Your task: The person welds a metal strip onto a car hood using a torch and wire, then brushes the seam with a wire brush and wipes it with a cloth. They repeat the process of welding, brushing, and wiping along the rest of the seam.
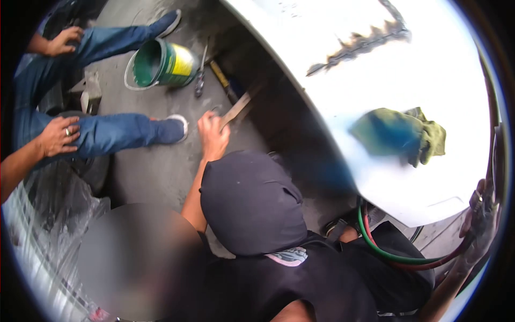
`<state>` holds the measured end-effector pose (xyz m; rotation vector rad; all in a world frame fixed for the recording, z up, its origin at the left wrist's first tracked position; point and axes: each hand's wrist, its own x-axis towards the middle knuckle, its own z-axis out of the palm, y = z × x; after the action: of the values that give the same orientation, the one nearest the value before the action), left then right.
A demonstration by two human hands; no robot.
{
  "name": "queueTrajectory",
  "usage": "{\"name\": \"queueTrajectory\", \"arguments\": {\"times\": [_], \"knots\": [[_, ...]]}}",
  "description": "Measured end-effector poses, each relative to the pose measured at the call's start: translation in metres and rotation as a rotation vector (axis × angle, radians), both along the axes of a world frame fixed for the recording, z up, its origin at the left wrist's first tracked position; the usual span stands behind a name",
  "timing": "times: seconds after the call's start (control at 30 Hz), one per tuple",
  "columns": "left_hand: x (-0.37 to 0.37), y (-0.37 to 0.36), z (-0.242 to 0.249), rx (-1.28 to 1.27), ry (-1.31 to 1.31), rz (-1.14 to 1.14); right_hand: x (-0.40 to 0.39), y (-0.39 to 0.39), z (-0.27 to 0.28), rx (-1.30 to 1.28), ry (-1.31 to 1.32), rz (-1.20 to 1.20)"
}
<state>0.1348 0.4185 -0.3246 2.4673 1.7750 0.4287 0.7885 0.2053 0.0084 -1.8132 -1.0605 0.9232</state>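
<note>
At the far right edge my right hand (477,212) is closed around red and green hoses (407,264), beside the rim of a large white panel (343,32). Glare and lens distortion soften its fingers. My left hand is out of the picture. On the panel lies a crumpled green cloth (399,131), partly covered by a blue haze. A jagged dark scorched seam (359,45) runs across the panel's upper part.
Just below me crouches a person in a dark cap (249,204), near a hand (212,134) gripping a blurred wooden handle (235,111). Another person in jeans (107,137) sits left. A green bucket (163,63) and screwdriver (201,75) are on the floor; clear plastic (51,225) lies lower left.
</note>
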Motion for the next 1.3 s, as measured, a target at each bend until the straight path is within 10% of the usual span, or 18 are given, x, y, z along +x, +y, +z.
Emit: {"name": "queueTrajectory", "arguments": {"times": [0.1,0.2,0.27,0.3,0.33,0.4,0.47,0.57,0.73,1.0,1.07,1.17,1.2,1.27,1.3], "knots": [[-0.006,-0.02,0.027,-0.244,-0.456,0.294,0.01,-0.008,-0.01,0.046,0.01,0.081],[-0.003,-0.018,0.052,-0.133,-0.738,0.105,0.021,-0.016,-0.022,0.026,-0.018,-0.033],[0.029,-0.014,0.109,-0.198,-0.659,0.09,0.043,-0.015,-0.023,-0.045,0.305,0.246],[0.031,-0.007,0.117,-0.115,-0.523,-0.1,0.01,-0.011,-0.026,0.055,0.716,-0.339],[0.035,0.0,0.122,-0.029,-0.382,-0.289,0.023,-0.017,-0.028,0.069,0.719,-0.343],[0.064,0.017,0.125,0.09,-0.409,-0.46,0.059,-0.035,-0.034,0.06,0.923,-0.041],[0.132,0.027,0.128,0.091,-0.444,-0.477,0.065,-0.031,-0.019,-0.118,0.51,0.116],[0.224,0.092,0.149,0.096,-0.299,-0.595,0.093,-0.034,-0.023,0.116,1.97,-0.265],[0.144,0.037,0.139,0.054,-0.394,-0.588,0.124,-0.084,-0.032,0.251,2.088,-0.505],[0.199,0.056,0.15,0.06,-0.304,-0.637,0.099,-0.037,-0.006,0.051,1.688,-0.129],[0.17,0.044,0.142,0.105,-0.334,-0.623,0.089,-0.013,-0.007,-0.058,1.491,0.526],[0.198,0.055,0.155,0.033,-0.339,-0.589,0.098,0.01,-0.011,-0.129,1.367,0.705],[0.23,0.073,0.163,0.013,-0.287,-0.592,0.093,-0.002,-0.01,-0.123,1.351,0.719],[0.24,0.076,0.163,0.031,-0.297,-0.604,0.1,-0.043,-0.011,0.23,1.645,-0.258],[0.215,0.062,0.153,0.032,-0.296,-0.613,0.116,-0.05,-0.019,0.102,1.414,0.108]]}}
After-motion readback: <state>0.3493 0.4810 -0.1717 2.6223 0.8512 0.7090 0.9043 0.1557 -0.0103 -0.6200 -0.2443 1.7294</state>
